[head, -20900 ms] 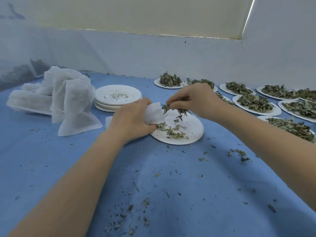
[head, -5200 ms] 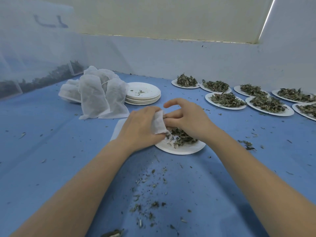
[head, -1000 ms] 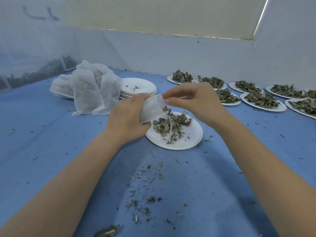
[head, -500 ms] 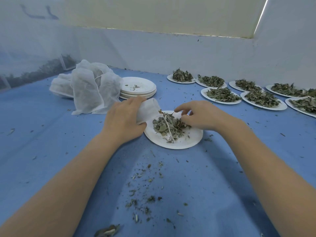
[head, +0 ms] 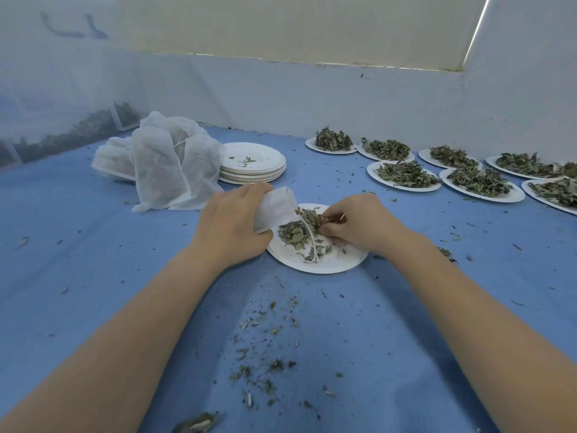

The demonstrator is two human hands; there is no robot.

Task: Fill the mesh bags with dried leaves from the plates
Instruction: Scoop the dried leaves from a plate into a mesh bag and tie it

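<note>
Left hand (head: 231, 228) gripping mesh bag (head: 276, 207); right hand (head: 359, 225) pinching dried leaves (head: 312, 217); several full plates (head: 406, 175) unemptied.

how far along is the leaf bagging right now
Done: a stack of emptied plates sits by a heap of mesh bags; how full those are I cannot tell. In hand: the left hand holds a small bag over the near plate while the right hand pinches dried leaves at its mouth. Left: at least seven heaped plates on the right.
</note>
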